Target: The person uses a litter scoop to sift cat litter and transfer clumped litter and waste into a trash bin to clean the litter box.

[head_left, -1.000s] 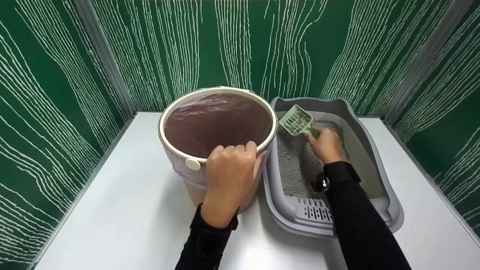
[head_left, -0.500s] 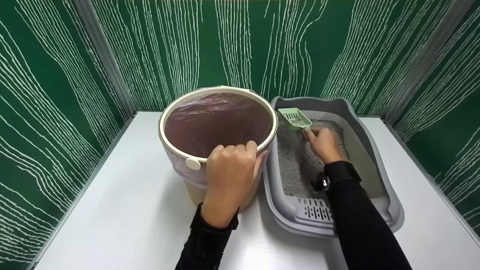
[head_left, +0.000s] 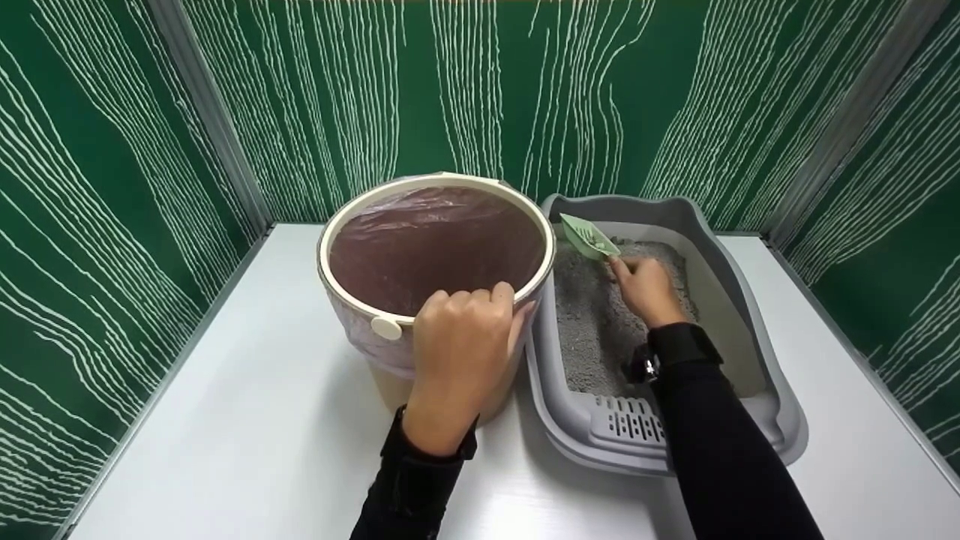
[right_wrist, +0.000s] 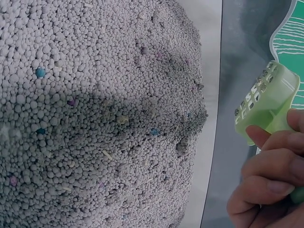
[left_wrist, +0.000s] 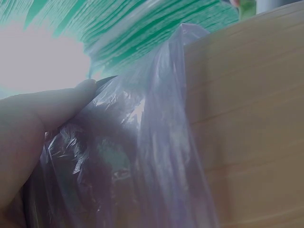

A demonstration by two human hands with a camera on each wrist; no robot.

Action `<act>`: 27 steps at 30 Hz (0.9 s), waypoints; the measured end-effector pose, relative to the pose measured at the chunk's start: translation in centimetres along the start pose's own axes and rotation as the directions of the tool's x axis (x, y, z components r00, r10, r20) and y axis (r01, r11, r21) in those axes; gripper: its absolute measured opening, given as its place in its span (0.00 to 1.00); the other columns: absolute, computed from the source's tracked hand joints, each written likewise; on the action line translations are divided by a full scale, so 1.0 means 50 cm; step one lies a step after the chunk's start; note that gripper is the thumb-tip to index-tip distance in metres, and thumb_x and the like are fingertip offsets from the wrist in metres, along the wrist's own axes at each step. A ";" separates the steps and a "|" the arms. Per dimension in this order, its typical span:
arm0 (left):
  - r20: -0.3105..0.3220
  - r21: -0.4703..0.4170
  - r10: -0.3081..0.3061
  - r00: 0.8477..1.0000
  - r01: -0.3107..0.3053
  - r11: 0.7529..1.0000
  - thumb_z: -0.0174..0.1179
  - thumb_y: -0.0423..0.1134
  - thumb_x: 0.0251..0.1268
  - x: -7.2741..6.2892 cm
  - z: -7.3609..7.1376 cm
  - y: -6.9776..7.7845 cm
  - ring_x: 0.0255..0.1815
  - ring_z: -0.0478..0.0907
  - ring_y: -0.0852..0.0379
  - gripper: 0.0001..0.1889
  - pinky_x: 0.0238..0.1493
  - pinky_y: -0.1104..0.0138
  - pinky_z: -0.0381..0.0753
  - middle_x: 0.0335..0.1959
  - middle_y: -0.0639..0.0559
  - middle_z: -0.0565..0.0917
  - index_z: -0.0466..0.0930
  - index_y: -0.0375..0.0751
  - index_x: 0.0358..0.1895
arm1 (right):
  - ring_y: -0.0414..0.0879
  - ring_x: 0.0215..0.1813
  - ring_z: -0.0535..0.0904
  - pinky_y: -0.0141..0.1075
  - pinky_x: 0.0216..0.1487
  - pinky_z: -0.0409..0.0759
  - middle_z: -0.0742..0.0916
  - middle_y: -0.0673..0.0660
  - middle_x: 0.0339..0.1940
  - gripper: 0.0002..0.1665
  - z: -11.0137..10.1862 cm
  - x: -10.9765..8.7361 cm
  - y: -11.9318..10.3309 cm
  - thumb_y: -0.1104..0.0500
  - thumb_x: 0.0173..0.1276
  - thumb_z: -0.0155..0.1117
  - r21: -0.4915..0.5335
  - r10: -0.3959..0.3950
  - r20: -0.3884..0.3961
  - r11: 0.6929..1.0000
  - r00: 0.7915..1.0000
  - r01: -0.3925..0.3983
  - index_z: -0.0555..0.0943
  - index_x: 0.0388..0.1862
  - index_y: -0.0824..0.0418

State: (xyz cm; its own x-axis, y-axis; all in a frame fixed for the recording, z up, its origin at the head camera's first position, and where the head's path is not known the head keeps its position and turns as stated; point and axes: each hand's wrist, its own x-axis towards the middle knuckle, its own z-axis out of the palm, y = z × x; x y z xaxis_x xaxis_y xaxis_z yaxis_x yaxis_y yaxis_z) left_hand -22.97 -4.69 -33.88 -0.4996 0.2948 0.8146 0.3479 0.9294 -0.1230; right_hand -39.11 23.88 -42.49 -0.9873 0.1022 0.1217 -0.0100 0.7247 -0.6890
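My left hand (head_left: pixel 461 352) grips the near rim of a beige bin (head_left: pixel 324 259) lined with a thin purplish plastic bag (head_left: pixel 442 240). In the left wrist view the thumb presses the bag (left_wrist: pixel 156 123) folded over the bin's outside wall (left_wrist: pixel 251 104). My right hand (head_left: pixel 649 289) holds a light green slotted litter scoop (head_left: pixel 589 236) by its handle, above the back left of a grey litter box (head_left: pixel 772 375). The scoop is tilted, with small bits in its slots. Grey litter (right_wrist: pixel 104 114) with a few coloured grains lies below it.
Bin and litter box stand side by side on a white table (head_left: pixel 247 420), nearly touching. A slotted step (head_left: pixel 630 420) forms the box's front. Green walls (head_left: pixel 487 90) with white lines enclose the back and sides.
The scoop has turned in my right hand, from its slotted face toward me to a steeper sideways tilt, and dipped a little. My left hand has stayed on the rim.
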 end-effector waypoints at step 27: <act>-0.007 -0.019 -0.013 1.000 0.013 1.000 0.73 0.54 0.66 -0.002 0.000 0.003 0.15 0.76 0.52 0.20 0.22 0.60 0.69 0.16 0.54 0.80 0.78 0.46 0.24 | 0.49 0.38 0.78 0.40 0.36 0.79 0.83 0.74 0.62 0.36 -0.231 -0.025 -0.107 0.40 0.82 0.58 -0.082 0.005 0.214 0.997 0.977 0.013 0.78 0.69 0.71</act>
State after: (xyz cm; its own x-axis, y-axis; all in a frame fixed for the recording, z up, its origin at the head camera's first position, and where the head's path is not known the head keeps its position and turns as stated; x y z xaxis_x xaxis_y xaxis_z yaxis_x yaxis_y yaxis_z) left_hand -22.87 -4.59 -34.00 -0.4986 0.2807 0.8201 0.3563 0.9289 -0.1013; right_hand -36.00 27.72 -30.70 -0.9984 -0.0425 -0.0377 -0.0095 0.7795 -0.6263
